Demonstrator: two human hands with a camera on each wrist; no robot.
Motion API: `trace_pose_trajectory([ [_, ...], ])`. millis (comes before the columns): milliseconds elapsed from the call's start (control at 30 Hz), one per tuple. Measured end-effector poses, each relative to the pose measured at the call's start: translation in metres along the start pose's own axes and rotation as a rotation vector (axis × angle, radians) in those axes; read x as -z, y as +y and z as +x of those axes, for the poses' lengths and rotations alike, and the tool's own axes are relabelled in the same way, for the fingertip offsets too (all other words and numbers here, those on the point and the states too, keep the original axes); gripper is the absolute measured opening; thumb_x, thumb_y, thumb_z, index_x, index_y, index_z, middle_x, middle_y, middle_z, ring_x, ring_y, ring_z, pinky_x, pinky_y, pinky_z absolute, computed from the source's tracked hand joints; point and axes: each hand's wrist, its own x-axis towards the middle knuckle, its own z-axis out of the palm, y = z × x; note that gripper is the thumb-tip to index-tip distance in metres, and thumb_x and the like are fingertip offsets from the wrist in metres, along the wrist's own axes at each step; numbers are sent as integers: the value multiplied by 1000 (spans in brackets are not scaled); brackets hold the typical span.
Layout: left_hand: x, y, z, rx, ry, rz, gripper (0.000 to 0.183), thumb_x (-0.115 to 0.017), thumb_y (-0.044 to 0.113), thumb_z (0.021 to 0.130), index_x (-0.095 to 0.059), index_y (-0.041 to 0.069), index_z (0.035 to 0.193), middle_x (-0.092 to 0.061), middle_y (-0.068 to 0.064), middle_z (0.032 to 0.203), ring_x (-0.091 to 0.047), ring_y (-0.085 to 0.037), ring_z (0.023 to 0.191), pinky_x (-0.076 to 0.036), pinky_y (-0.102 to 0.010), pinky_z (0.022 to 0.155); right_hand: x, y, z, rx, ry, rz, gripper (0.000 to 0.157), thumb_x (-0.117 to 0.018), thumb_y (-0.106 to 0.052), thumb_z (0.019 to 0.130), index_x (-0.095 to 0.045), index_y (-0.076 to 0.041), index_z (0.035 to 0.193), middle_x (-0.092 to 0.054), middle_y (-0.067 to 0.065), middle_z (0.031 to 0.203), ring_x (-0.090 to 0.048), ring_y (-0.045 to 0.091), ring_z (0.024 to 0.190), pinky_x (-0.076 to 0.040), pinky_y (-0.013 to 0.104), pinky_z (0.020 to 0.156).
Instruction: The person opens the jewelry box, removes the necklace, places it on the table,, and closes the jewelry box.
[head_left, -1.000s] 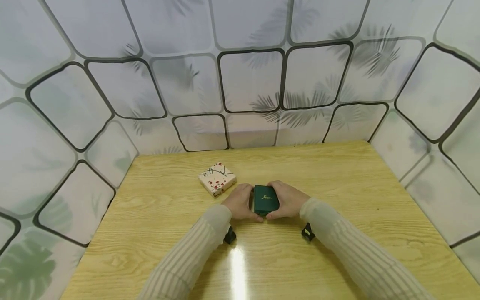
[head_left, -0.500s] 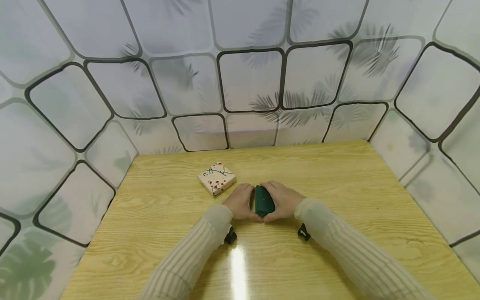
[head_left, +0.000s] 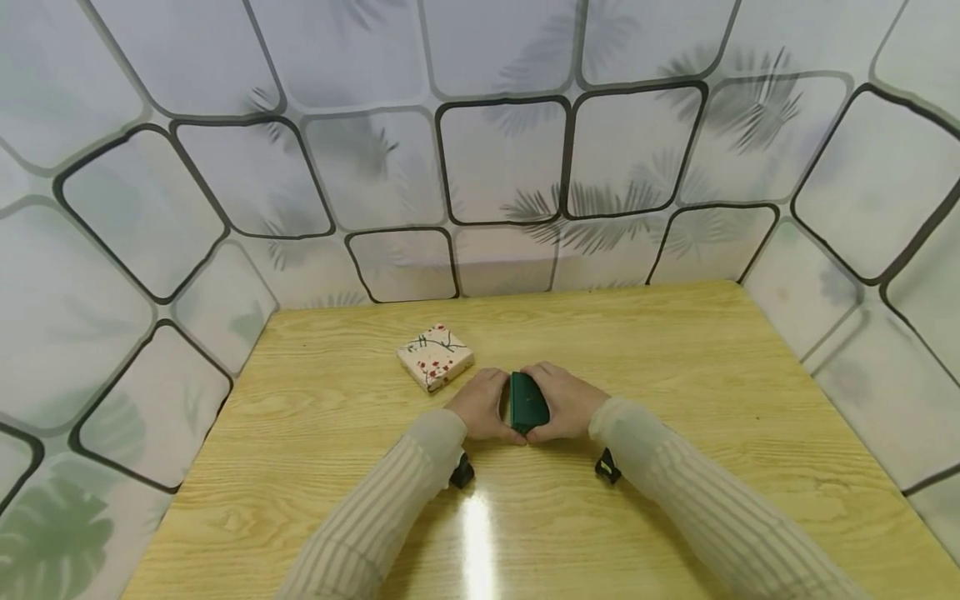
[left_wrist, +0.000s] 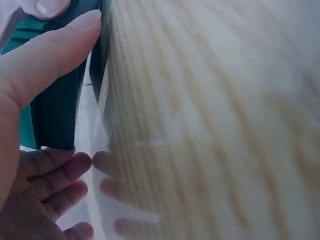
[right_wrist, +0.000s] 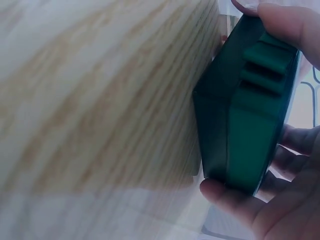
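A small dark green jewelry box stands between my two hands at the middle of the table. My left hand holds its left side, thumb along the near edge. On the opposite side my right hand grips it, and both thumb tips nearly meet in front. The left wrist view shows the thumb across the box and fingertips at its lower end. In the right wrist view the box is tilted, with ridged green folds showing between thumb and fingers. Part of its top is covered by the right hand.
A flat cream box with red blossoms lies behind and left of the hands. The wood-grain table reflects a bright light streak in front. Patterned fabric walls enclose the table at the back and both sides.
Between one and half a second ago, my right hand moved slightly left and the green box top tipped, hiding its gold lettering. Since then both hands are still.
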Motion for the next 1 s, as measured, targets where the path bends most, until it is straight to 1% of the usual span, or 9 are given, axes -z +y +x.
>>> trace_pose_trajectory([
  [233, 2, 2, -1, -1, -11, -15, 93, -84, 57, 63, -47, 7, 131, -50, -4, 127, -44, -19, 121, -38, -32, 104, -1, 2, -1, -5, 2, 37, 94, -81, -47, 71, -34, -6, 143, -46, 7, 132, -50, 15, 104, -46, 33, 89],
  [433, 4, 3, -1, 1, -22, 19, 92, -83, 57, 64, -46, 8, 133, -51, -3, 126, -45, -18, 121, -38, -30, 104, -1, 3, -1, -28, 3, 49, 96, -80, -49, 72, -33, -8, 144, -45, 6, 133, -49, 14, 104, -46, 32, 88],
  [700, 7, 4, 1, 10, -43, 36, 93, -80, 59, 66, -45, 8, 136, -51, -3, 128, -45, -19, 123, -37, -31, 105, 0, 5, -2, -21, 31, 97, 94, -81, -46, 72, -33, -8, 143, -44, 6, 132, -50, 15, 103, -46, 33, 89],
  [833, 4, -1, 0, 15, -31, 23, 92, -82, 56, 67, -45, 8, 135, -51, -3, 127, -47, -18, 120, -39, -31, 103, 1, 6, -3, -36, 57, 180, 95, -82, -43, 73, -29, -10, 145, -41, 4, 134, -50, 16, 105, -47, 35, 89],
  [900, 3, -4, -1, 21, -26, 11, 92, -82, 55, 67, -44, 7, 136, -50, -4, 128, -47, -18, 119, -40, -31, 102, 3, 5, -3, -25, 70, 219, 94, -82, -40, 74, -28, -10, 145, -40, 5, 134, -49, 16, 106, -47, 35, 89],
  [1000, 2, -4, -3, 38, -28, -14, 94, -82, 55, 67, -44, 8, 137, -49, -4, 130, -47, -18, 120, -40, -32, 103, 6, 4, -3, -12, 64, 229, 93, -82, -38, 74, -28, -10, 145, -39, 5, 134, -49, 16, 105, -46, 34, 89],
])
